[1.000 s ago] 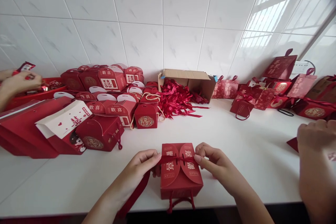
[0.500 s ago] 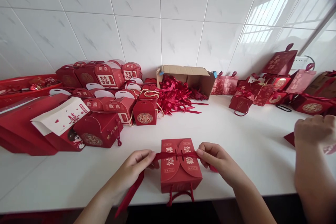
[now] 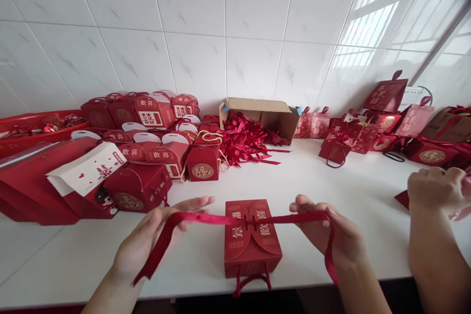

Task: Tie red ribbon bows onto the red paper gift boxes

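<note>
Apparently mid-tie: ribbon drawn out both ways across a red box

Near the middle of the front edge of the counter (image 3: 191, 267), the red box (image 3: 252, 255) sits with its lobed flaps meeting on top and its cord handle (image 3: 253, 281) towards that edge. The red ribbon (image 3: 213, 219) crosses the flaps at their meeting point and runs out to either side. The left hand (image 3: 142, 240) is spread, its fingers extended, with ribbon draped over it and a notched end hanging down. The right hand (image 3: 342, 240) is loosely curved, ribbon passing by its thumb; whether it pinches the strip cannot be told.

The step looks like handling the ribbon's two lengths over the flaps. Any further pull would call for a surer hold on each side, with the strip flat and the box steady.

Whether the ribbon is knotted or only threaded at the centre is hard to make out. Towards the counter's right end, another person's arm (image 3: 434, 235) partly hides a red piece (image 3: 402, 199).
</note>
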`<state>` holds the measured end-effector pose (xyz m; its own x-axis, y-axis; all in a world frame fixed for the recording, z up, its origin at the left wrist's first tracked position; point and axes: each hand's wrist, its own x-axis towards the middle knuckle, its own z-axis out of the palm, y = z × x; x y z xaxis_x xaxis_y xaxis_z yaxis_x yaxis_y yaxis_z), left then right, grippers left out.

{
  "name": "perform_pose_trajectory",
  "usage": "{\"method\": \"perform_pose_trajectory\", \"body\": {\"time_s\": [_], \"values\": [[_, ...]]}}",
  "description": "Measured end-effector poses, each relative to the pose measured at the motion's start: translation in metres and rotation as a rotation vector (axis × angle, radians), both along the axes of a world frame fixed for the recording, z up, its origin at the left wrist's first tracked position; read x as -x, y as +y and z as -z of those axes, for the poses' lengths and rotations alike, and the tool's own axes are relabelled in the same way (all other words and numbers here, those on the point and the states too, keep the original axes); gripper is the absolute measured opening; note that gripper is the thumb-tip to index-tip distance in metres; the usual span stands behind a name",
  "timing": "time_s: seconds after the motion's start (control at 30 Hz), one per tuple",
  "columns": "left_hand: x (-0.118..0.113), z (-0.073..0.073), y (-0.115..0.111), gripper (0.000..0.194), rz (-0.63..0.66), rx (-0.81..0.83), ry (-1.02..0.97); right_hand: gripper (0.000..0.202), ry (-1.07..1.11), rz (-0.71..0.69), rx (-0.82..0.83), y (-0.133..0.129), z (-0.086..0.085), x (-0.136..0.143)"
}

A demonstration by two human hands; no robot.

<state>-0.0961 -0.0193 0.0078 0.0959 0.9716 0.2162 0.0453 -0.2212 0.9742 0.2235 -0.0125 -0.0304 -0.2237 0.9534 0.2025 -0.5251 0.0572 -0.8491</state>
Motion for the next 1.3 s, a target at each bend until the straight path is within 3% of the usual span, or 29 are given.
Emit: {"method": "perform_pose_trajectory", "body": {"time_s": [0.1,0.23,0.33,0.43,0.57,0.77,0.97,1.03,1.1,1.23,1.3], "values": [[-0.016,-0.021,0.012,0.053,0.208,0.012,-0.310,0.026,0.015,0.089,-0.095,0.005,-0.021,0.015],[-0.041,-0.051,0.028,0.054,0.400,-0.055,-0.386,0.036,-0.016,0.121,-0.307,0.011,-0.060,0.032],[-0.056,-0.069,0.036,0.060,0.458,-0.129,-0.382,0.038,-0.055,0.143,-0.440,0.017,-0.086,0.041],[-0.066,-0.083,0.039,0.060,0.429,-0.187,-0.373,0.037,-0.110,0.157,-0.535,0.021,-0.104,0.048],[-0.072,-0.096,0.038,0.057,0.424,-0.246,-0.343,0.030,-0.140,0.179,-0.647,0.026,-0.116,0.052],[-0.075,-0.103,0.030,0.056,0.398,-0.368,-0.243,0.027,-0.155,0.195,-0.669,0.029,-0.123,0.056],[-0.074,-0.116,0.027,0.058,0.427,-0.276,-0.279,0.024,-0.160,0.197,-0.677,0.028,-0.127,0.053],[-0.062,-0.116,0.023,0.054,0.351,-0.241,-0.284,0.022,-0.136,0.244,-0.619,0.027,-0.120,0.038],[-0.041,-0.107,0.016,0.049,0.203,-0.192,-0.198,0.021,-0.139,0.382,-0.486,0.025,-0.104,0.016],[0.009,-0.062,-0.004,0.044,-0.063,0.097,-0.042,0.020,-0.423,0.879,-0.152,0.016,-0.058,-0.032],[0.021,-0.037,-0.012,0.035,-0.278,0.092,0.018,0.023,-0.669,1.120,-0.122,0.010,-0.038,-0.043]]}}
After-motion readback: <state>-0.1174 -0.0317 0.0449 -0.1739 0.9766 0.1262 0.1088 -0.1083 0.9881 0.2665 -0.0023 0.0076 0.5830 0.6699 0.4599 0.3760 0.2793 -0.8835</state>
